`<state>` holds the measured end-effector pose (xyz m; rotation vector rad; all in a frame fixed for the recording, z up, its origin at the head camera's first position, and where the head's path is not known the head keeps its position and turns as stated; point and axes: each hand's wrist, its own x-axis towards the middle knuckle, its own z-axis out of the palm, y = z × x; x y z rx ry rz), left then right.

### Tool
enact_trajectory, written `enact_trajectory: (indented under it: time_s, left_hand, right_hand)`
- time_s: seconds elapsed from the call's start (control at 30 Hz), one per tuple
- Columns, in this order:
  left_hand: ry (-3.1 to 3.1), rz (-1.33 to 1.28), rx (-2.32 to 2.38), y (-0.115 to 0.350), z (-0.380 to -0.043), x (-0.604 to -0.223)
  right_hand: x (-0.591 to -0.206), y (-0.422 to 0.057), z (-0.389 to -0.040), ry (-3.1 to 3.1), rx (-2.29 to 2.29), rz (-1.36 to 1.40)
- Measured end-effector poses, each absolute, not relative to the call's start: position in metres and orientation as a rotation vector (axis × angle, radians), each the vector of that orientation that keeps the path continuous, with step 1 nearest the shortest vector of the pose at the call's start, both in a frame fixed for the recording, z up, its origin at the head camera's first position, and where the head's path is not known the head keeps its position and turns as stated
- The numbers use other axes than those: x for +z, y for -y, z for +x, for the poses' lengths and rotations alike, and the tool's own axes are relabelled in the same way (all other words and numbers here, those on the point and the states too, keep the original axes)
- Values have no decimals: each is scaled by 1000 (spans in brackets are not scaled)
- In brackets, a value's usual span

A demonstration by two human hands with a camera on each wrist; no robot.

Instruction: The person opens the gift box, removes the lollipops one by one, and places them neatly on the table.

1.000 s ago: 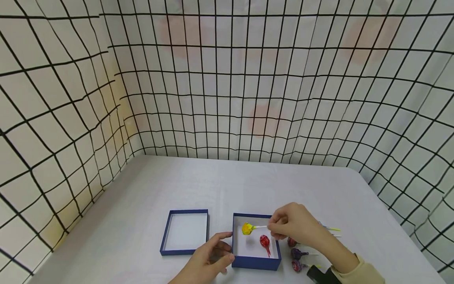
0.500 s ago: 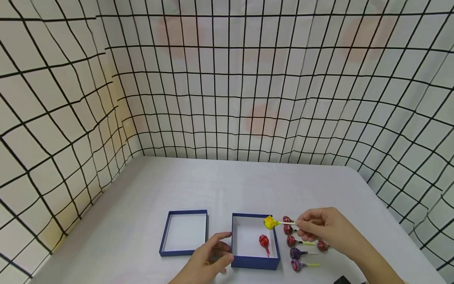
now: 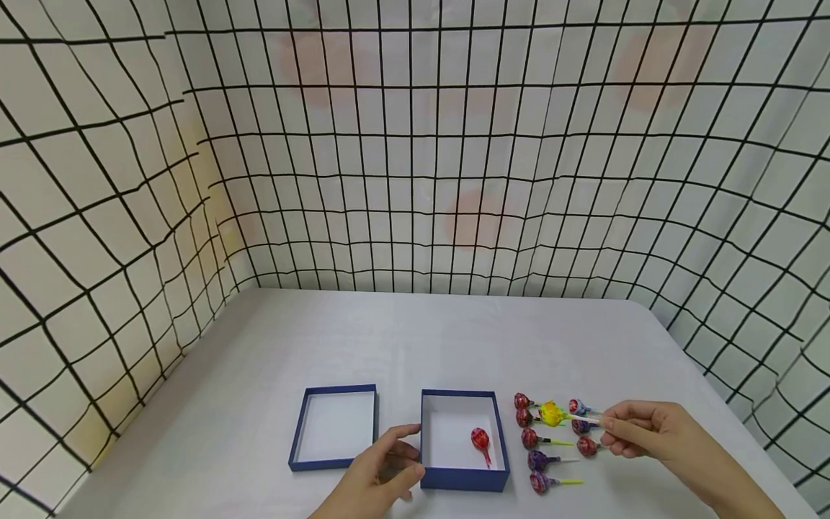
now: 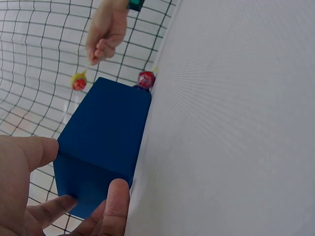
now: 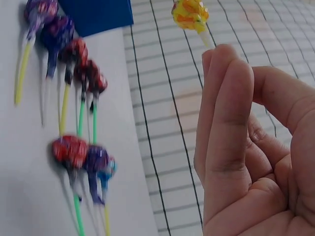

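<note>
My right hand [image 3: 648, 429] pinches the white stick of a yellow-wrapped lollipop [image 3: 552, 413], holding it up over the lollipops to the right of the box. The same yellow lollipop [image 5: 190, 14] shows beyond my fingertips in the right wrist view. A blue box [image 3: 463, 481] with a white inside stands in front of me, and one red lollipop [image 3: 480, 438] lies in it. My left hand [image 3: 376, 476] rests at the box's left side. In the left wrist view its fingers [image 4: 117, 201] are spread along the blue wall near a corner.
Two columns of lollipops lie right of the box, among them a red one [image 3: 529, 437], a dark purple one [image 3: 538, 460] and a light blue one [image 3: 577, 407]. The shallow blue lid [image 3: 337, 425] lies inside-up to the left. Black-lined netting [image 3: 402, 158] surrounds the white table [image 3: 389, 331].
My right hand has carried the yellow lollipop from above the box rightward, over the lollipops on the table. My left hand has stayed at the box.
</note>
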<state>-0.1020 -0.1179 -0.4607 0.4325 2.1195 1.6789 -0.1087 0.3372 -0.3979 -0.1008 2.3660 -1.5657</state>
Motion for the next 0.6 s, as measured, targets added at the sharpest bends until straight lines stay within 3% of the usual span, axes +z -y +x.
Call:
enact_trajectory:
  time_s: [0.6]
  left_hand:
    - [-2124,438,1690,118,-101,-460]
  right_hand:
    - [-433,-411,-109,-2152,-1536,-119]
